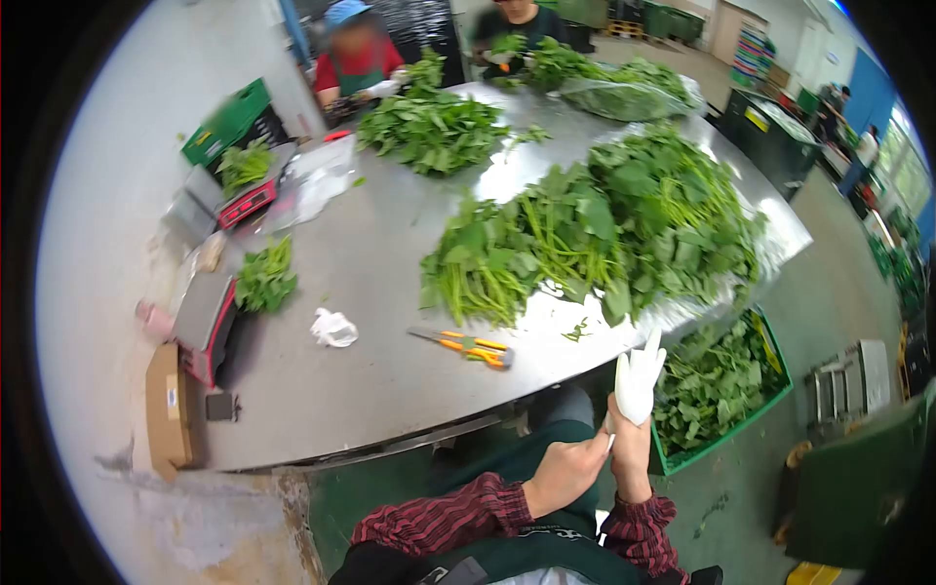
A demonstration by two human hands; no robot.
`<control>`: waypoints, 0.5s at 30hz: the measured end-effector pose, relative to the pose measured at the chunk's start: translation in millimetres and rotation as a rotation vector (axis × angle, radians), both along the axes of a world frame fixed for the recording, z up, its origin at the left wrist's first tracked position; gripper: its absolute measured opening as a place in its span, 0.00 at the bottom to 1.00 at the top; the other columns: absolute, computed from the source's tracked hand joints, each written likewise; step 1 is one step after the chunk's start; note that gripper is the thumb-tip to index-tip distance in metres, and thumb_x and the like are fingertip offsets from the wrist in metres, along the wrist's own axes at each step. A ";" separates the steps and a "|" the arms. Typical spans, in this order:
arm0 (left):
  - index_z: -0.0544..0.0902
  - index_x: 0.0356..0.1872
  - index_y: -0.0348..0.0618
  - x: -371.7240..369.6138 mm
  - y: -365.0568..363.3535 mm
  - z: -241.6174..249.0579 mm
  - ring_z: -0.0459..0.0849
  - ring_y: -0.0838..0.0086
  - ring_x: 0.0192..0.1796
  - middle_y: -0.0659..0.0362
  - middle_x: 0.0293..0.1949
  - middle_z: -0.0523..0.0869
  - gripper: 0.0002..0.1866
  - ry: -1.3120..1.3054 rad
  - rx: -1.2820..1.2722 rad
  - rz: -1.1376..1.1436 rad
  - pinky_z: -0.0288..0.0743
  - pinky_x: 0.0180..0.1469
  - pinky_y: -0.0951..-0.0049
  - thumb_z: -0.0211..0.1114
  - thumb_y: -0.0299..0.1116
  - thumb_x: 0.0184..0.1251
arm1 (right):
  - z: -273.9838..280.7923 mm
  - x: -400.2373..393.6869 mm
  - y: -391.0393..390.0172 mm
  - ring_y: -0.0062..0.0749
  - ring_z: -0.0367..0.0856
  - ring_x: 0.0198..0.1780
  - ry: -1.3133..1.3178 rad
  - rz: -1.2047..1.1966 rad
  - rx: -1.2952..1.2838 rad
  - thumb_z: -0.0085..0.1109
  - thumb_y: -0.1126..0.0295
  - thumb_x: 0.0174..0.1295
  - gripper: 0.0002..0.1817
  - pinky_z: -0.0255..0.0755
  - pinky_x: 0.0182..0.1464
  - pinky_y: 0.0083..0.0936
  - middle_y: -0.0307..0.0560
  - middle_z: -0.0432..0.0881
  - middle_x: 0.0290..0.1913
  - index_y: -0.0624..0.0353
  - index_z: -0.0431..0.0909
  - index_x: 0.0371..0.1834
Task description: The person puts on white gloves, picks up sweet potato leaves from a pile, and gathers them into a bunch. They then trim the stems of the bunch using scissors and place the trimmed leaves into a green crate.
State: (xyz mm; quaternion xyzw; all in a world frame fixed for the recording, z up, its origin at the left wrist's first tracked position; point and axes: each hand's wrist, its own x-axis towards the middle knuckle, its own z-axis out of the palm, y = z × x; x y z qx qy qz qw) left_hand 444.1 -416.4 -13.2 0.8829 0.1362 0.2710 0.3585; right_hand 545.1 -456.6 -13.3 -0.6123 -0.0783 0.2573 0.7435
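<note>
A white glove (636,385) is partly on my right hand (632,444), its fingers pointing up and a little apart; the bare wrist and lower hand show below it. My left hand (570,473) is bare and pinches the glove's cuff beside the right wrist. Both hands are in front of the table's near edge. On the metal table (341,400) lies an orange-handled cutter or scissors (473,348), its exact kind blurred. Beyond it is a large heap of leafy green stems (585,224). A crumpled white piece of plastic or a glove (334,329) lies to the left.
A green crate (673,458) of leaves stands on the floor at right. Two red scales (219,341) and a cardboard piece (168,409) line the left side. Two people work across the table beside more greens (429,132). A green bin (858,487) stands at lower right.
</note>
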 end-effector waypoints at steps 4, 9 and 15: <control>0.76 0.37 0.37 -19.7 24.4 -6.6 0.80 0.60 0.28 0.53 0.24 0.77 0.07 0.019 -0.072 0.061 0.72 0.28 0.65 0.60 0.28 0.60 | 0.4 -8.1 25.9 0.14 0.65 0.21 -0.189 0.197 -0.049 0.53 0.76 0.60 0.04 0.56 0.22 0.18 0.31 0.71 0.20 0.64 0.77 0.31; 0.76 0.52 0.38 -68.3 113.4 4.7 0.76 0.57 0.47 0.49 0.44 0.78 0.19 -0.111 0.093 0.139 0.71 0.51 0.64 0.63 0.32 0.59 | -30.8 31.5 87.9 0.29 0.80 0.30 -0.638 0.280 -0.215 0.59 0.71 0.53 0.14 0.71 0.32 0.30 0.56 0.82 0.27 0.73 0.77 0.37; 0.78 0.49 0.44 -173.1 281.8 -30.4 0.73 0.53 0.51 0.47 0.46 0.75 0.20 0.115 0.375 0.876 0.68 0.53 0.60 0.59 0.22 0.52 | -44.4 81.3 125.9 0.44 0.81 0.31 -1.043 0.259 -0.784 0.72 0.56 0.42 0.28 0.73 0.36 0.34 0.60 0.80 0.30 0.72 0.74 0.34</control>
